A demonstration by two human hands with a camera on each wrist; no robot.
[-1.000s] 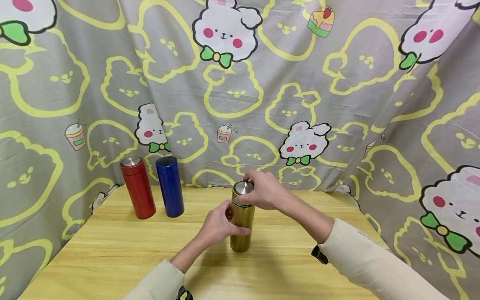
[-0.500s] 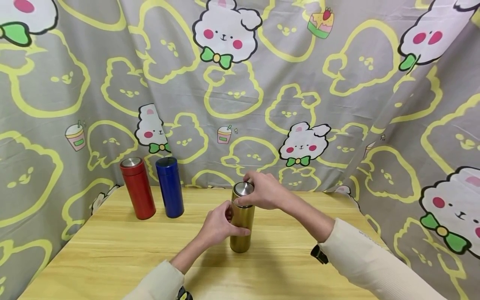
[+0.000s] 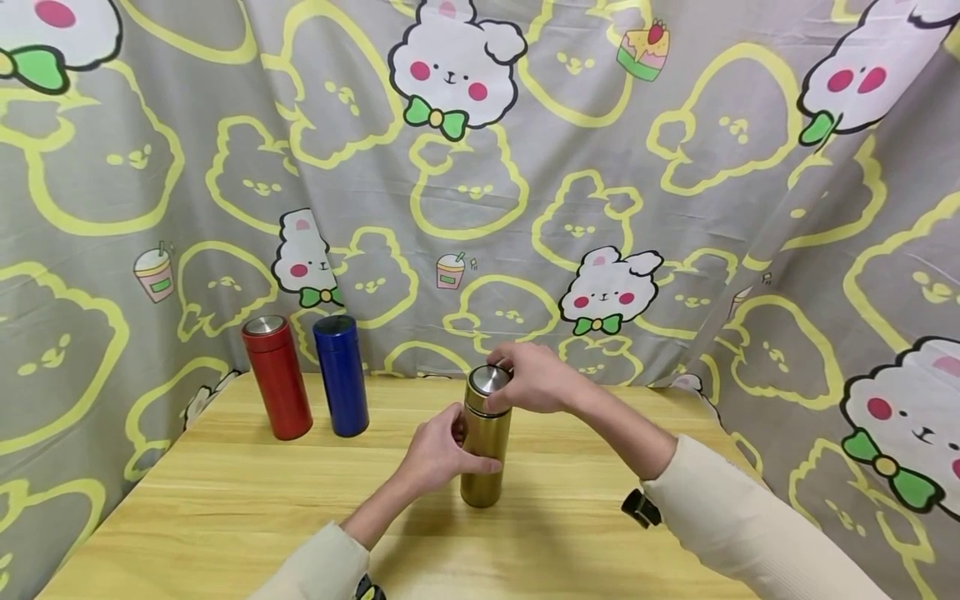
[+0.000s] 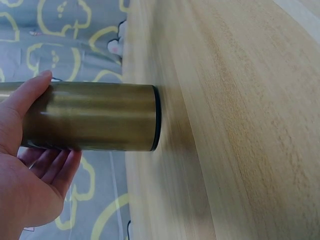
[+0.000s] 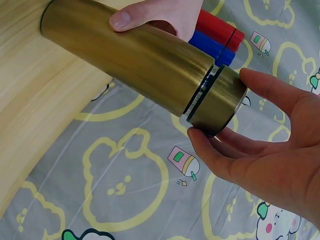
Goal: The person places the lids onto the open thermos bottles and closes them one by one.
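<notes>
A gold thermos flask point(image 3: 483, 433) stands upright on the wooden table, a little right of the middle in the head view. Around its body curls my left hand point(image 3: 435, 450), thumb across the front; the left wrist view shows that grip on the flask's lower part. My right hand point(image 3: 538, 379) holds the gold lid point(image 5: 222, 102), which has a silver top, by its rim between thumb and fingers. A narrow gap shows between lid and body in the right wrist view, with a silvery neck point(image 5: 202, 87) inside it.
To the left at the back of the table point(image 3: 247, 517) stand a red flask point(image 3: 277, 383) and a blue flask point(image 3: 342, 379), side by side. A grey patterned curtain point(image 3: 480, 242) hangs behind the table and along its sides.
My right hand has turned slightly and shifted a little to the right on the lid. The left hand and the gold flask stay in nearly the same place.
</notes>
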